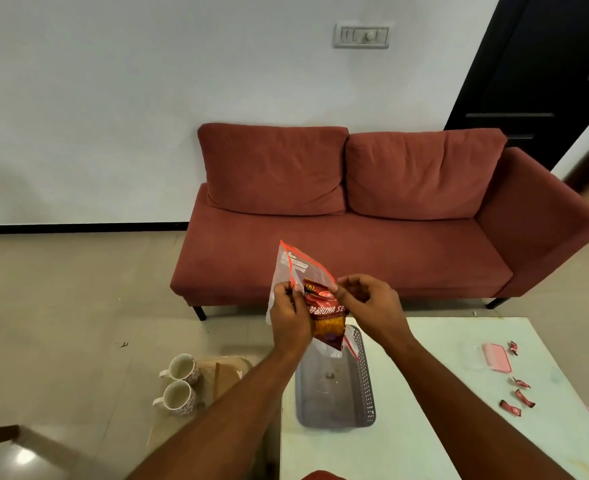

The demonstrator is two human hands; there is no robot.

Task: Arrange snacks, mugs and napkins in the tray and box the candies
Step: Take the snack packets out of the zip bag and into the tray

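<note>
Table (424, 445) with tray (367, 382), box (497, 356), candies (523, 398)

Even, soft indoor light, faint shadows under the sofa (355, 216), glare at lower left, wide-angle bending and blur toward edges.

head view looks down, seemingly from close.

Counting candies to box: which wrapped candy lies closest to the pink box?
The candy just right of the pink box; the other three candies lie in a cluster nearer the person.
</note>
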